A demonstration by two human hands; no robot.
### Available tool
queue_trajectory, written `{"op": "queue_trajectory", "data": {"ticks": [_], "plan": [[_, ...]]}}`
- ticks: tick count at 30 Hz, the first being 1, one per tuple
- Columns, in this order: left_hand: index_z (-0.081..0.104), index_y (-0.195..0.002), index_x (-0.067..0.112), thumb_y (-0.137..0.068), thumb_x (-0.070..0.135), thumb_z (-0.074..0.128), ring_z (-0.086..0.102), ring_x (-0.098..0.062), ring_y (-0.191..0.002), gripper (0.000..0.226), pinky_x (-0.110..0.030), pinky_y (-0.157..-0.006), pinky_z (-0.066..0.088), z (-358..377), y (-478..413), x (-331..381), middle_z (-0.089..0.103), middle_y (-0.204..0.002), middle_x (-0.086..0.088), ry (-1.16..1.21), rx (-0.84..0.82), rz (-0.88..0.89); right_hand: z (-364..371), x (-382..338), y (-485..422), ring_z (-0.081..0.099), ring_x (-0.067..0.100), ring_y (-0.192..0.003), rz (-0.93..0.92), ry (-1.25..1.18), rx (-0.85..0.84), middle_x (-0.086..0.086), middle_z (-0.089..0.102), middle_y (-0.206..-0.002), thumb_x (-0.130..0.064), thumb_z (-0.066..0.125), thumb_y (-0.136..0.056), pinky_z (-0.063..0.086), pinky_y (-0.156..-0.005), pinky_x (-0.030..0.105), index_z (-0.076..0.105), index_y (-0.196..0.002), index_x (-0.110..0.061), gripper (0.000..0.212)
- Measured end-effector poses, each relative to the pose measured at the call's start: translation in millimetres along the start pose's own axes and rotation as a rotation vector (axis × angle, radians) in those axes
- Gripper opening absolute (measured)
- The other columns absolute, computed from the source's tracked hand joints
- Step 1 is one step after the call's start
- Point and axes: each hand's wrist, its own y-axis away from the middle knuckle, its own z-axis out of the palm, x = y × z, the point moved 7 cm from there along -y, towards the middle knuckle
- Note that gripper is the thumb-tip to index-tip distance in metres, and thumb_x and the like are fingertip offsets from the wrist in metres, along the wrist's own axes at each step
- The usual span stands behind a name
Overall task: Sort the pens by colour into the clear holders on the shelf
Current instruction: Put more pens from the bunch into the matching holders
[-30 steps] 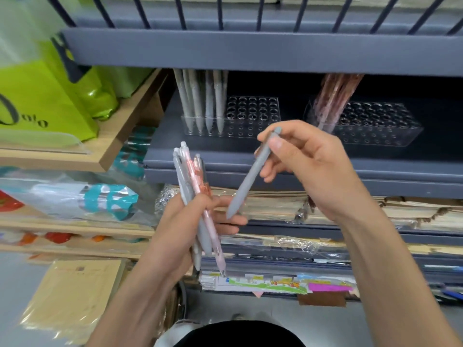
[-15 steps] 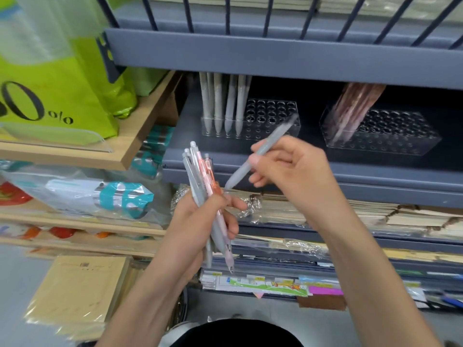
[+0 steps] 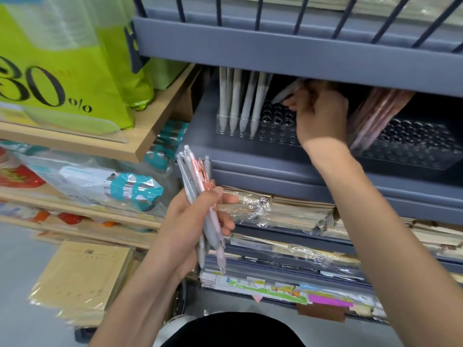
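Your right hand (image 3: 320, 113) pinches a slim grey pen (image 3: 283, 94) over the left clear holder (image 3: 275, 132); your left hand (image 3: 193, 226) grips grey-and-pink pens (image 3: 198, 176).

Grey shelf (image 3: 200, 151) with left holder (image 3: 273, 135) and right holder (image 3: 413, 151)

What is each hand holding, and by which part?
Left hand grips a bunch of grey and pink pens around mid-barrel. Right hand pinches one grey pen by its rear part.

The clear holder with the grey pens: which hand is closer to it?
Right. The right hand hovers over that holder with a grey pen; the left hand grips a pen bundle below the shelf edge.
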Motion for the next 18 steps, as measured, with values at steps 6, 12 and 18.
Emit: {"op": "queue_trajectory", "data": {"ticks": [6,12,18], "plan": [[0.055,-0.102,0.009,-0.091,0.022,0.061,0.062,-0.022,-0.054,0.018,-0.029,-0.05,0.054,-3,4,-5,0.072,-0.083,-0.012,0.007,0.024,0.0,28,8,-23,0.061,0.04,-0.104,-0.08,0.305,-0.205,0.022,0.066,-0.11,-0.017,0.038,-0.1,0.046,-0.094,0.046,0.055,-0.115,0.0,0.028],[0.059,-0.112,0.006,-0.084,0.034,0.066,0.062,-0.02,-0.055,0.041,-0.029,-0.05,0.055,-9,8,-9,0.074,-0.086,-0.009,0.005,0.031,-0.012,41,8,-30,0.053,0.036,-0.122,-0.024,0.39,-0.335,0.021,0.056,-0.133,-0.018,0.039,-0.099,0.039,-0.106,0.04,0.041,-0.139,-0.005,0.042],[0.063,-0.097,0.011,-0.076,0.033,0.076,0.055,-0.016,-0.049,0.034,-0.027,-0.046,0.052,-18,8,-9,0.071,-0.082,-0.008,0.015,0.057,0.023,42,14,-32,0.056,0.034,-0.12,0.014,0.293,-0.325,0.017,0.06,-0.129,-0.022,0.044,-0.095,0.043,-0.104,0.043,0.047,-0.137,-0.013,0.044]]}}
